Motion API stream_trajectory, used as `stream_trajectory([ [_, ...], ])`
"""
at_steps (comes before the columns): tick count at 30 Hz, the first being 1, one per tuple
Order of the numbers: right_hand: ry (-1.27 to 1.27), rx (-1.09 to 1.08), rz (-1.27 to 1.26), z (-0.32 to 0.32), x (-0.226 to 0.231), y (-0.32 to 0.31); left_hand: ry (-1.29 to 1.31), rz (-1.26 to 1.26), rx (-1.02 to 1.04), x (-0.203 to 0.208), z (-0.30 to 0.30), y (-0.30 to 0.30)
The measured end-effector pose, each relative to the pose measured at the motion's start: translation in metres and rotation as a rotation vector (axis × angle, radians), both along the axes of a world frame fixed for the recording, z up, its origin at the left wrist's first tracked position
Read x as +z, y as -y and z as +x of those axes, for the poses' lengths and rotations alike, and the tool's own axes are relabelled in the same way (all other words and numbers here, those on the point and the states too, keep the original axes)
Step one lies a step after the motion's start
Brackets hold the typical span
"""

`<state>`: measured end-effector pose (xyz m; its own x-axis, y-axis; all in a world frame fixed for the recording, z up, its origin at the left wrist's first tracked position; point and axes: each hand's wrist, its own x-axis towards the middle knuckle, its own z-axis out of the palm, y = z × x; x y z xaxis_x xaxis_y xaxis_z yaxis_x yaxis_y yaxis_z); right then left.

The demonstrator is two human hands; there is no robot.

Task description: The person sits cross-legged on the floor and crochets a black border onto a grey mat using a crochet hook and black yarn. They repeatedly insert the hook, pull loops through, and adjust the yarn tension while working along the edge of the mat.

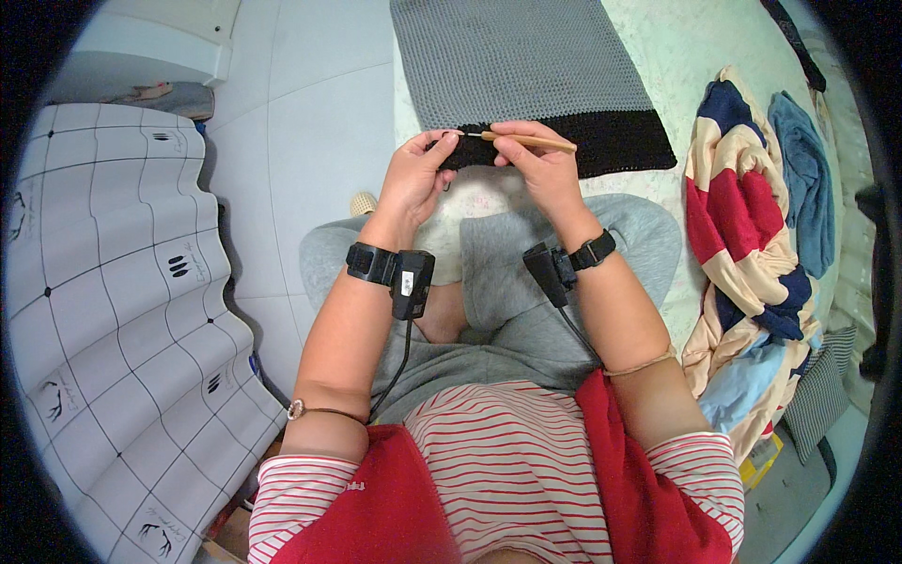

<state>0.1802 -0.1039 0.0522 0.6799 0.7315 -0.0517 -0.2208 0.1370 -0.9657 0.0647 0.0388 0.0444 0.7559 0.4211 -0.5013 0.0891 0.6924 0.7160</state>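
Black edge of the knit (536,80): pinching it between thumb and fingers of the left hand (415,174). Gripping the hook (552,144) by its wooden handle in the right hand (543,171), pointing the metal end at the left thumb. Has the knit spread in front of the legs (634,235) on a pale sheet (681,56), grey part farthest off. To the right, a heaped red, navy and cream quilt (738,211) beside a blue cloth (808,183).

Looks steeply down from the head, as left fisheye of worn pair. Faces forward over striped shirt (507,451), close below, past grey trousers (639,235) to left hand (413,176) and right hand (547,171), farther off.
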Motion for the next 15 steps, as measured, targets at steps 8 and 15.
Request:
stream_trajectory([
  [8, 0.219, 0.007, -0.023, -0.006, 0.004, 0.005, 0.096, -0.042, 0.016, 0.01, 0.0, 0.001],
  [15, 0.542, -0.177, 0.018, -0.013, -0.004, -0.007, 0.095, -0.045, 0.039, 0.014, 0.0, 0.001],
])
